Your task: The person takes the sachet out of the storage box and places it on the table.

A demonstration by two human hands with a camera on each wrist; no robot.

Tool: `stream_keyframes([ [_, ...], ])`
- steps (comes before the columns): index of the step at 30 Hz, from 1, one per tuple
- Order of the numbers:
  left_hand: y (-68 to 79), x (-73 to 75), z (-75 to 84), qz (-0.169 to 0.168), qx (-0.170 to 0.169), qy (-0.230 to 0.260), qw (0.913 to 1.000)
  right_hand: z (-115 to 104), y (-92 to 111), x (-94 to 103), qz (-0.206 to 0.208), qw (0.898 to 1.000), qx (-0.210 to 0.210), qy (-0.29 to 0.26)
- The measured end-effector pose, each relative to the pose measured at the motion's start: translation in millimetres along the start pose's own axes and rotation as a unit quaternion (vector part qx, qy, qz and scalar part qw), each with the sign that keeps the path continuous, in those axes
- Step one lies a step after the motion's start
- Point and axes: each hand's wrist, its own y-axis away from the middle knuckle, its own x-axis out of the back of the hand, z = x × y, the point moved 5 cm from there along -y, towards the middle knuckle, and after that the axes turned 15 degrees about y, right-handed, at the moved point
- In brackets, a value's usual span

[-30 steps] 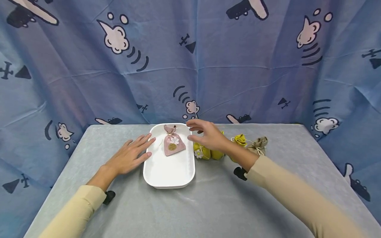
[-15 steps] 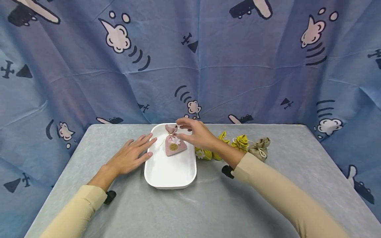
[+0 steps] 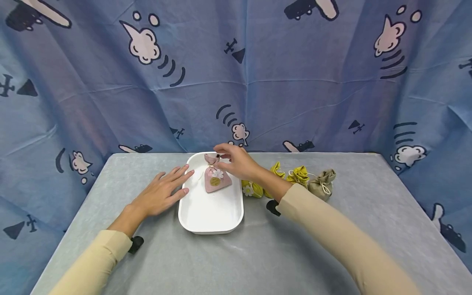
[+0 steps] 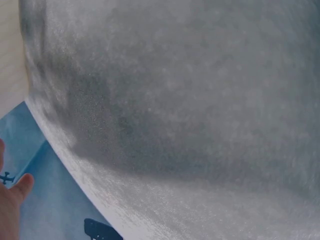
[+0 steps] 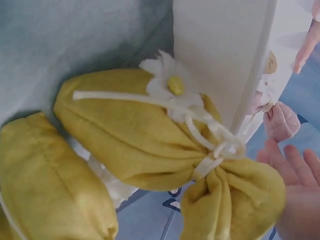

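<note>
A pink drawstring pouch (image 3: 217, 185) with a white flower and a round gold label lies in the white tray (image 3: 210, 217). Over the pouch's gathered neck, my right hand (image 3: 237, 162) reaches in from the right with thumb and fingers apart. The right wrist view shows the fingers loosely extended beside the pink pouch (image 5: 281, 122), not closed round it. My left hand (image 3: 158, 196) has its fingers spread at the tray's left rim. Only part of the left hand (image 4: 10, 205) appears in the left wrist view.
Beside the tray's right wall lie a yellow pouch (image 5: 125, 130) with a white flower and another yellow pouch (image 5: 50, 175). Farther right are a yellow pouch (image 3: 298, 175) and a grey-brown pouch (image 3: 322, 186). A patterned blue curtain (image 3: 313, 82) hangs behind the grey table (image 3: 166, 262).
My right hand has moved left, from the tray's right rim to above the pink pouch's neck. The left hand and the pink pouch stay in place.
</note>
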Motion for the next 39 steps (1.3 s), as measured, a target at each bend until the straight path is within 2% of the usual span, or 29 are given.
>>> stream_keyframes([
  [11, 0.6, 0.2, 0.3, -0.004, 0.012, 0.009, 0.9999, 1, -10, -8.6, -0.006, 1.000, -0.003, 0.006],
  [21, 0.9, -1.1, 0.0, 0.008, 0.003, 0.012, 0.9999, -2, -16, -15.7, -0.014, 1.000, -0.005, 0.023],
  [39, 0.6, -1.0, 0.5, 0.009, -0.002, 0.013, 0.9999, -5, -18, -24.8, -0.005, 0.998, 0.008, 0.063],
])
